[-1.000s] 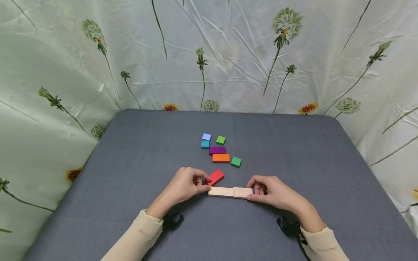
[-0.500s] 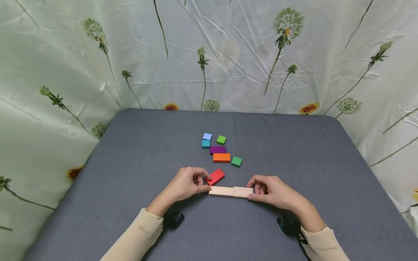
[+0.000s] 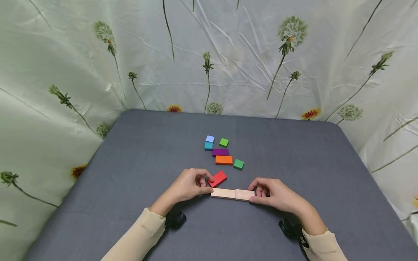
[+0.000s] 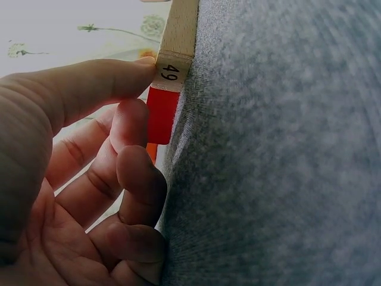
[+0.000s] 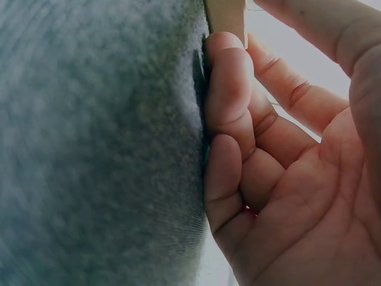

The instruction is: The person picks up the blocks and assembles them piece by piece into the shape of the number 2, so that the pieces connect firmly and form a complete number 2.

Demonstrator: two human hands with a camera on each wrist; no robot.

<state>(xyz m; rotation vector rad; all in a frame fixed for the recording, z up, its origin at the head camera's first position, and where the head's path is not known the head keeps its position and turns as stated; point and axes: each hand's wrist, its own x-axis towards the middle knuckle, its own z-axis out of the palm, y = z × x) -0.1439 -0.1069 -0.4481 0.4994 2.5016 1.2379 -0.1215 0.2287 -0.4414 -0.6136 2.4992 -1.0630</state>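
Note:
Two plain wooden blocks lie end to end on the grey table in the head view, a left one (image 3: 223, 193) and a right one (image 3: 244, 195). My left hand (image 3: 189, 184) holds the outer end of the left block with its thumb, while its forefinger reaches to the red block (image 3: 218, 178) just behind. The left wrist view shows the number 49 on the end of that wooden block (image 4: 169, 71). With thumb and forefinger, my right hand (image 3: 277, 195) grips the outer end of the right block. Only a corner of this wooden block (image 5: 227, 18) appears in the right wrist view.
Beyond the red block are an orange block (image 3: 224, 160), a purple block (image 3: 220, 152), a green block (image 3: 238, 164), a lighter green block (image 3: 224, 142), a teal block (image 3: 208, 146) and a pale blue block (image 3: 210, 139). A flowered curtain (image 3: 241, 72) hangs behind the table.
The head view has shifted slightly, so the scene sits a little lower and to the right. Both hands and the blocks keep the same places relative to each other.

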